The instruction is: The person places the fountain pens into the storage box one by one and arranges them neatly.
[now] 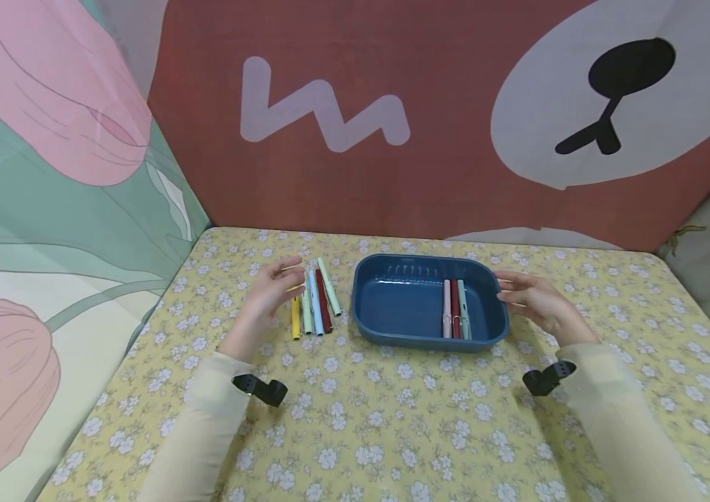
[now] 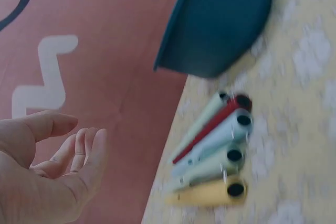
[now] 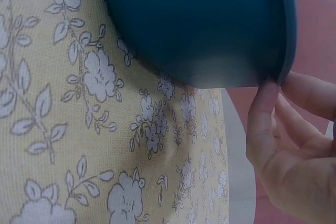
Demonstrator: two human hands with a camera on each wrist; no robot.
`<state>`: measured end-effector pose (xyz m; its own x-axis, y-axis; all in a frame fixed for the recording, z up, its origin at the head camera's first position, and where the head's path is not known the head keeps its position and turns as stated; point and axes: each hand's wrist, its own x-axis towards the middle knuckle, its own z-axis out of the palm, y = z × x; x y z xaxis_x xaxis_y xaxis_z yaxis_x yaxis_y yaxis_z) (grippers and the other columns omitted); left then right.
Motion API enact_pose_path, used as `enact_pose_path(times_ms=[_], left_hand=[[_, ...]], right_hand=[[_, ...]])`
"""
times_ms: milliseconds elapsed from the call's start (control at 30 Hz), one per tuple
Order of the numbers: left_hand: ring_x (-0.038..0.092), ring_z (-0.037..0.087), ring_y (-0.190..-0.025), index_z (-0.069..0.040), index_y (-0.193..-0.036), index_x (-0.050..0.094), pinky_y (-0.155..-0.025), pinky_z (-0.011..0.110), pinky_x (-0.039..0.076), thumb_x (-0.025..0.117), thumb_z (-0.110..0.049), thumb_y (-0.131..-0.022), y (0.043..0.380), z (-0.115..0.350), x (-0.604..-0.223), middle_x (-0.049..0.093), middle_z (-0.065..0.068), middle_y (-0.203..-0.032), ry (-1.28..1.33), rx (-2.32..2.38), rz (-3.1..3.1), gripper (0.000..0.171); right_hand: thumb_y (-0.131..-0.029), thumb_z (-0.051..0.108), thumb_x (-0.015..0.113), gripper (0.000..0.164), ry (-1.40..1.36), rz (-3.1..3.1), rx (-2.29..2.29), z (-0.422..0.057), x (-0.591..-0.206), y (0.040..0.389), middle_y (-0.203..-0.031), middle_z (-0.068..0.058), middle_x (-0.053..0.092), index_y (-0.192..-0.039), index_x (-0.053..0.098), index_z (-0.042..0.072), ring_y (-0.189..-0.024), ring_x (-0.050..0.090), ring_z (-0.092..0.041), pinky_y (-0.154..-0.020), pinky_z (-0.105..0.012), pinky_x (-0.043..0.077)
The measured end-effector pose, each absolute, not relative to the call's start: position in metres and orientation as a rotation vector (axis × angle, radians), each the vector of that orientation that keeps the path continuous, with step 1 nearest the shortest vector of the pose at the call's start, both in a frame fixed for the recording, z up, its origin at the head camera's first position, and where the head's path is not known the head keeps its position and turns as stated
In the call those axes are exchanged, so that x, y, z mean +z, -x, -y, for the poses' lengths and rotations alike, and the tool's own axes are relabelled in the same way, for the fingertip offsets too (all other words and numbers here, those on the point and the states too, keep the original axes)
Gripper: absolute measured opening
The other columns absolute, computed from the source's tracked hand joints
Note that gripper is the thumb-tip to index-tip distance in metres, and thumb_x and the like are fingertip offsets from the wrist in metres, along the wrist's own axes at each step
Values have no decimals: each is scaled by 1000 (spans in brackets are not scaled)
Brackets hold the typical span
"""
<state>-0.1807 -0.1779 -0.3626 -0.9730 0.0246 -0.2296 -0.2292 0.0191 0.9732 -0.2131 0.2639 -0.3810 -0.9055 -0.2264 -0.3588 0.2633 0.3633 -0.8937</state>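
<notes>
My right hand [image 1: 533, 300] pinches the right end of a blue plastic tray [image 1: 398, 308], with thumb and finger at its rim in the right wrist view. Inside the tray, toward its right side, three pens lie side by side: a pink pen [image 1: 446, 314], a dark red pen [image 1: 455, 314] and a pale green pen [image 1: 464, 314]. Left of the tray, my left hand [image 1: 267, 293] hovers with loosely bent fingers, holding nothing. Close beside it lie a yellow pen [image 2: 210, 193], two pale green pens [image 2: 212, 166], a light blue pen [image 2: 220, 132] and a dark red pen [image 2: 215, 124].
A yellow flowered cloth [image 1: 386, 418] covers the table. Behind it rises a red printed backdrop [image 1: 442, 188], and a floral curtain [image 1: 79, 230] hangs along the left. Each sleeve carries a black wrist mount [image 1: 260, 389].
</notes>
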Motion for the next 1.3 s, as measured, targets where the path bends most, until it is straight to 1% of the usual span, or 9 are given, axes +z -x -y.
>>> enact_pose_path(times_ms=[67, 333, 467, 567, 733, 900, 1033, 1200, 1300], left_hand=[[39, 37, -135, -2, -147, 33, -113, 40, 41, 44, -8, -100, 180, 186, -366, 35, 24, -148, 231, 2048, -2124, 49], [41, 36, -134, -2, -148, 31, -112, 38, 43, 43, -11, -101, 174, 213, -375, 37, 24, -148, 318, 1934, -2207, 50], [42, 37, -134, -1, -148, 30, -111, 40, 43, 43, -11, -101, 171, 221, -380, 37, 25, -147, 310, 1888, -2240, 50], [44, 38, -131, 0, -147, 31, -109, 39, 46, 45, -10, -100, 171, 224, -384, 39, 25, -146, 311, 1856, -2261, 50], [49, 36, -127, 0, -146, 34, -102, 33, 52, 47, -10, -99, 174, 224, -391, 41, 24, -144, 349, 1796, -2261, 50], [50, 35, -127, -1, -146, 34, -104, 35, 50, 48, -9, -98, 177, 222, -398, 42, 24, -143, 373, 1744, -2249, 51], [55, 32, -120, -1, -145, 36, -100, 33, 53, 49, -9, -98, 180, 220, -402, 46, 24, -140, 387, 1691, -2280, 50], [62, 21, -105, 0, -144, 38, -93, 28, 57, 52, -7, -97, 183, 217, -406, 49, 24, -137, 388, 1644, -2294, 50], [62, 20, -104, 1, -143, 39, -92, 27, 57, 53, -6, -96, 183, 215, -408, 50, 25, -136, 384, 1624, -2290, 50]], right_hand=[[-98, 14, 52, 65, -36, -2207, -1562, -263, -381, 213, -154, -22, 21, -153, 18, 4, -90, 55, 14, -82, -10, 51], [-99, 14, 50, 64, -40, -2223, -1547, -263, -380, 213, -154, -24, 21, -153, 17, 4, -89, 54, 14, -81, -10, 51], [-99, 13, 49, 64, -41, -2222, -1542, -263, -380, 213, -154, -25, 20, -153, 16, 4, -88, 53, 15, -81, -11, 51], [-99, 14, 49, 64, -41, -2222, -1540, -263, -380, 213, -155, -25, 19, -153, 16, 4, -88, 53, 15, -81, -11, 51], [-100, 14, 48, 63, -42, -2221, -1537, -263, -380, 214, -155, -25, 20, -153, 16, 4, -89, 53, 15, -81, -11, 51], [-100, 14, 48, 63, -40, -2221, -1537, -263, -380, 214, -155, -25, 19, -153, 16, 5, -89, 52, 15, -81, -10, 50], [-100, 14, 48, 63, -40, -2219, -1538, -263, -380, 214, -155, -24, 19, -153, 16, 5, -89, 52, 15, -81, -9, 50], [-100, 14, 48, 63, -36, -2215, -1541, -263, -380, 214, -155, -25, 18, -153, 16, 6, -89, 52, 16, -82, -9, 49], [-100, 14, 49, 63, -36, -2216, -1538, -264, -380, 213, -155, -25, 18, -153, 16, 6, -89, 51, 16, -82, -8, 49]])
